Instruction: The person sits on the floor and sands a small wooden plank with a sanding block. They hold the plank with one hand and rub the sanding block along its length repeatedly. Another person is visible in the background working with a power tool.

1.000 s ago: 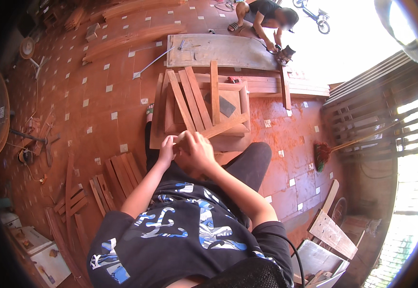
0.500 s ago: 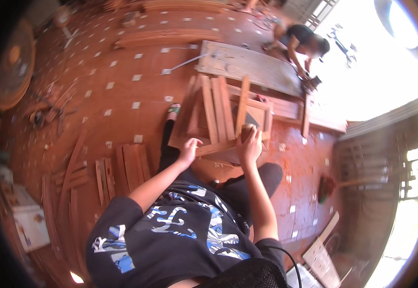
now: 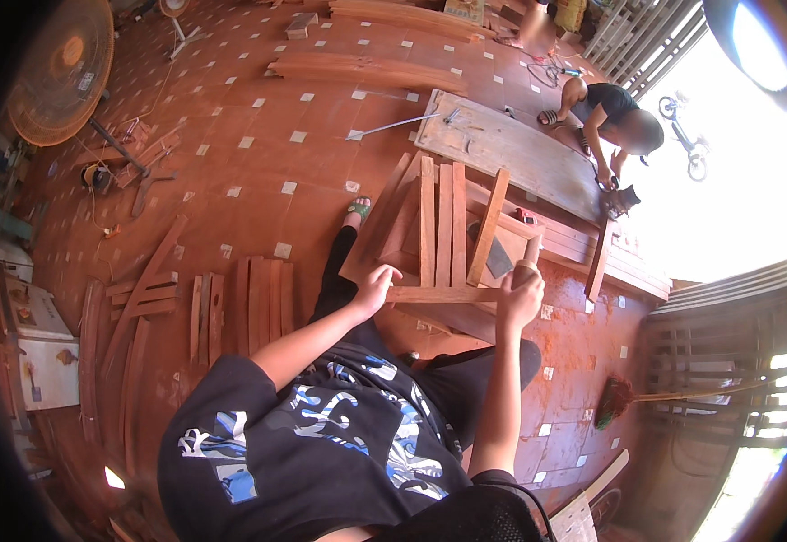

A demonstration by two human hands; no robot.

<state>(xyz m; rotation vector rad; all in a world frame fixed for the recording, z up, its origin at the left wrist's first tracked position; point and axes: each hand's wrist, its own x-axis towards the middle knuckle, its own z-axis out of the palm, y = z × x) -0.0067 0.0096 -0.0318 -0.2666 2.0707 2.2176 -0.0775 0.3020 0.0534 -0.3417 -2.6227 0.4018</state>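
My left hand (image 3: 375, 289) grips the left end of a reddish-brown wooden strip (image 3: 443, 294) lying crosswise before me, its fingers closed. At the strip's other end, my right hand (image 3: 521, 296) is wrapped round a brownish block (image 3: 527, 260), whose exact kind is hard to make out. Beyond the strip, several similar wooden sticks (image 3: 427, 221) lean side by side on a wooden framed piece (image 3: 530, 237). One separate stick (image 3: 488, 226) slants beside a dark grey flat piece (image 3: 499, 261).
A long wooden board (image 3: 511, 149) lies beyond, with a crouching person (image 3: 624, 117) handling a tool at its right end. Cut timber (image 3: 267, 303) lies on the tiled floor at left, near a standing fan (image 3: 64, 72). A broom (image 3: 612, 402) is at right.
The view has shifted, so the surroundings appear displaced. My right hand with the block has moved rightward, farther from my left hand, showing more of the strip between them.
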